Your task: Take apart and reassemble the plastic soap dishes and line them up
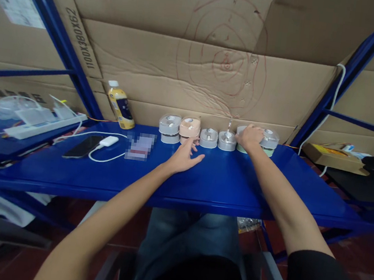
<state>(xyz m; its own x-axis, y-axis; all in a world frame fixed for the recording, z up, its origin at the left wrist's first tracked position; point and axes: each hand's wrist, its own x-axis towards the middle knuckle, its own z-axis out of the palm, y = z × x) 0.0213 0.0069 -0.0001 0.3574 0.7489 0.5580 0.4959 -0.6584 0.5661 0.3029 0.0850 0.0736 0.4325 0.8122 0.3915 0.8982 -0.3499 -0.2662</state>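
Observation:
Small rounded plastic containers with clear lids line the back of the blue table. My right hand (251, 135) is closed over the top of a stack at the right, hiding most of its upper container (241, 130). Beside it stands a stack with a grey upper container (271, 137) and a green lower one. My left hand (185, 155) is open, fingers spread, in front of a peach stack (190, 124); whether it touches I cannot tell. A grey stack (170, 126) stands to its left. Two single grey containers, one left (208, 138) and one right (227, 140), sit between my hands.
On the table (222, 185) a yellow-labelled bottle (122, 106) stands at the back left. Nearby lie a phone (84, 146), a white charger (109, 141) with its cable and a blurred-out item (140, 147). Cardboard (142, 57) backs the table between blue posts.

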